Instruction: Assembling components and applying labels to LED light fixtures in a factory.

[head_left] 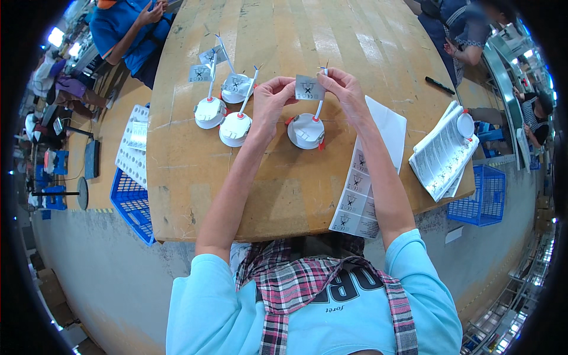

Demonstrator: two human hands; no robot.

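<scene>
Between my hands is a silver-grey sticker label with dark printed marks. The thumb and fingers of my left hand pinch its left edge. At its right edge my right hand is closed on the white cable, whose bare wire ends stick up above the fingers. The cable rises from a round white light fitting with red-orange clips, resting on the table below. To the left stand similar white fittings, their cables upright. Some of these cables carry silver labels like flags.
A sheet of silver labels lies partly under my right forearm. Farther right are a stack of printed leaflets with a white roundish piece on top, and a black pen. Blue crates flank the brown table. Other people stand across it.
</scene>
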